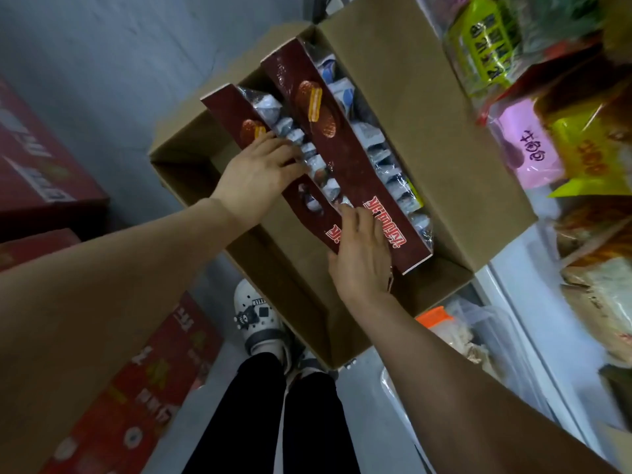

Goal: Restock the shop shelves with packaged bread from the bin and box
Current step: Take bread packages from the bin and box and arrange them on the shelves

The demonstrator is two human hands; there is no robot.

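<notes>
An open cardboard box (pixel 455 172) stands on the floor below me. Inside it stand two dark brown display trays filled with small wrapped bread packs (pixel 386 159). The left tray (pixel 236 114) is nearer the box's empty left part; the right tray (pixel 345 155) carries red lettering and a pastry picture. My left hand (pixel 260 176) grips the upper edge of the left tray, fingers curled over into the packs. My right hand (pixel 362 258) holds the near end of the trays, fingers over the rim by the red lettering.
Shop shelves at the right hold bagged bread, with a pink-labelled bag (pixel 526 148) and yellow bags (pixel 485 46). Red cartons (pixel 136 398) lie on the grey floor at the left. My legs and white shoes (pixel 260 323) are below the box. A clear tub (pixel 478 333) sits lower right.
</notes>
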